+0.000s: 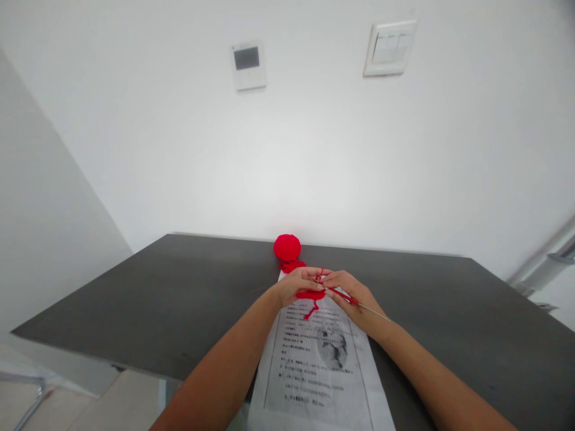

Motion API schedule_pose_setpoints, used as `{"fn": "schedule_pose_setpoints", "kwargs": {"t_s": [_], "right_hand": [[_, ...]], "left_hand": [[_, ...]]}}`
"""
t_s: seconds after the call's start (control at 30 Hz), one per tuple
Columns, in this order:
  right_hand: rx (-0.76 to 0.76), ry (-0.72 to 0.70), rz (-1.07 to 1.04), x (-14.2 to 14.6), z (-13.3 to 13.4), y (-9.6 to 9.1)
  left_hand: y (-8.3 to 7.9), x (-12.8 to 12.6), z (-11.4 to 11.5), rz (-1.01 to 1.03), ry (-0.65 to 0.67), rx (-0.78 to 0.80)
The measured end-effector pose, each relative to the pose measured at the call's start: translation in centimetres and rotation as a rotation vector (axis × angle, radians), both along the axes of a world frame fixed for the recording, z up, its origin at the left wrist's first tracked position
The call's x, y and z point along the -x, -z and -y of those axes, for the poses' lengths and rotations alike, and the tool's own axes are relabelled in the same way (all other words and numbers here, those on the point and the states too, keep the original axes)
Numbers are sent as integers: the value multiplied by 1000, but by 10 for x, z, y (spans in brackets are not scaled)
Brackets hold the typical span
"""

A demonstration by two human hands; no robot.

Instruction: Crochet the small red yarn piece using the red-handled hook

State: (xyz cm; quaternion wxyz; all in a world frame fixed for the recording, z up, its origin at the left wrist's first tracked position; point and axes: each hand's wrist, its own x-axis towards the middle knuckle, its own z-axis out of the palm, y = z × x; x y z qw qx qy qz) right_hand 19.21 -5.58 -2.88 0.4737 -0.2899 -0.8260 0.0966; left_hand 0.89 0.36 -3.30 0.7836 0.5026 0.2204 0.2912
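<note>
My left hand (300,285) pinches a small piece of red crochet work (309,295), and a loose tail of yarn hangs below it. In my right hand (349,291) is a crochet hook (375,313) with a red grip and a thin metal shaft that slants down toward my wrist. The hook's tip meets the work between my two hands, too small to make out clearly. A strand of red yarn runs up by my left fingers. Behind my left hand a ball of red yarn (287,247) rests near the wall, with loose red yarn (291,265) in front of it.
Under my hands a printed sheet (314,383) with text and a dark picture lies on the dark grey table (179,299). The table's back edge meets a white wall bearing a thermostat panel (248,66) and a light switch (390,48). Metal tubing stands at the right.
</note>
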Motion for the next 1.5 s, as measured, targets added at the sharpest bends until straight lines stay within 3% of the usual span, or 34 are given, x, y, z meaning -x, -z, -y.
{"fn": "schedule_pose_setpoints", "kwargs": {"t_s": [0.27,0.7,1.5], "right_hand": [[-29,25,-3,0,6,-8],[323,91,-228,-4,6,-8],[466,77,-336,-3,6,-11]], "left_hand": [[-4,8,-5,-12,-41,-45],[-11,25,-12,-61,-102,-116],[-16,17,-4,-84,-135,-54]]}}
